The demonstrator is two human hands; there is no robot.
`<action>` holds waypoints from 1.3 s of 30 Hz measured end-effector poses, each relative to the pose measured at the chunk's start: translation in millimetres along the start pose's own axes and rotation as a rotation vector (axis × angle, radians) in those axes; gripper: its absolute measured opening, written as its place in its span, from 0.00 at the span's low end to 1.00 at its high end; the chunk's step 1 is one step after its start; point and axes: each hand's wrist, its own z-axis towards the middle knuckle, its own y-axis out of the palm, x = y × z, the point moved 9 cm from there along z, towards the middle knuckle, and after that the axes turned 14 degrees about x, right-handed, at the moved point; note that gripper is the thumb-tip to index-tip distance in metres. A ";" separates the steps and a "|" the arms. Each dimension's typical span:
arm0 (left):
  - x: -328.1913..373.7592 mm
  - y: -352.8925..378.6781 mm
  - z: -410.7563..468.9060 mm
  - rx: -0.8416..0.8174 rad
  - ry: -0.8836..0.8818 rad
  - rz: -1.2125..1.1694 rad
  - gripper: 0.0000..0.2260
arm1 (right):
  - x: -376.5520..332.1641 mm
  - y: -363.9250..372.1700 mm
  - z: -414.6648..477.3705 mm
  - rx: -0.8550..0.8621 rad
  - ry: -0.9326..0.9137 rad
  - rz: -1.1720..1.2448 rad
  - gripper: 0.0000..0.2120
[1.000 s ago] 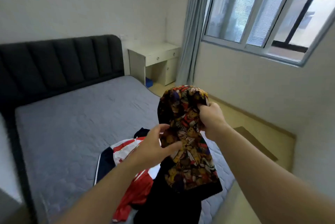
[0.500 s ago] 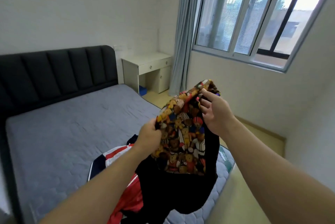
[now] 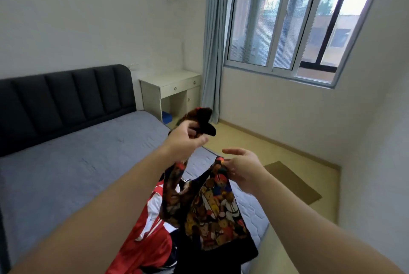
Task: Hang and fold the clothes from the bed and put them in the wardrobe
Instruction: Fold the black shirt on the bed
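I hold a black garment with a colourful bear print above the foot of the bed. My left hand is raised and grips a bunched upper part of it. My right hand is lower and to the right, pinching another edge of the printed cloth while its index finger points out. The garment hangs between and below both hands. Under it, on the mattress, lies a red, white and navy jacket, partly hidden by my left forearm.
A dark padded headboard backs the bed. A white desk stands in the corner beside a grey-blue curtain and a wide window. A brown mat lies on the yellow floor right of the bed.
My left hand rose with a bunch of the garment, and my right hand dropped lower and took a different edge. The cloth has opened out between them. The camera tilted upward.
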 end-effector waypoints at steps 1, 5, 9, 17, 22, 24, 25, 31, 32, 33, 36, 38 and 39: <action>-4.9 5.2 -9.2 0.005 0.043 0.051 0.25 | -6.0 -0.7 0.4 0.007 0.004 0.053 0.15; -31.5 30.1 -46.0 0.024 0.108 0.089 0.27 | -38.9 1.1 -3.1 0.033 0.013 0.267 0.16; -77.8 78.1 -80.7 -0.127 0.061 0.015 0.39 | -75.7 1.0 -3.3 0.033 -0.013 0.394 0.16; -74.1 60.5 -33.3 0.108 -0.175 -0.276 0.07 | -113.3 3.4 -17.9 -0.121 -0.106 0.511 0.18; -22.5 25.5 14.5 0.174 -0.276 -0.526 0.08 | -82.6 9.0 -19.1 -0.435 -0.292 -0.194 0.42; 3.0 25.6 21.9 0.081 -0.277 -0.563 0.10 | -73.1 5.8 -9.6 -0.371 -0.349 -0.217 0.52; 11.6 28.8 23.1 0.035 -0.288 -0.580 0.10 | -74.3 1.3 -2.0 -0.290 -0.387 -0.203 0.55; 29.8 40.5 14.9 -0.139 -0.296 -0.688 0.13 | -92.2 -0.7 11.9 -0.142 -0.671 -0.332 0.21; 30.2 41.0 13.4 -0.190 -0.272 -0.678 0.16 | -99.0 -6.0 13.6 -0.065 -0.690 -0.325 0.15; 28.7 42.3 11.6 -0.245 -0.243 -0.634 0.21 | -105.5 -11.6 17.3 0.010 -0.690 -0.291 0.13; 18.6 50.4 5.1 -0.282 -0.041 -0.224 0.35 | -122.0 -19.4 23.0 0.172 -0.675 -0.299 0.11; 12.1 57.9 0.4 -0.187 0.124 0.018 0.36 | -127.0 -15.5 24.9 0.200 -0.688 -0.373 0.06; 9.3 61.5 -3.0 -0.143 0.174 0.031 0.33 | -128.0 -11.8 25.4 0.195 -0.700 -0.445 0.05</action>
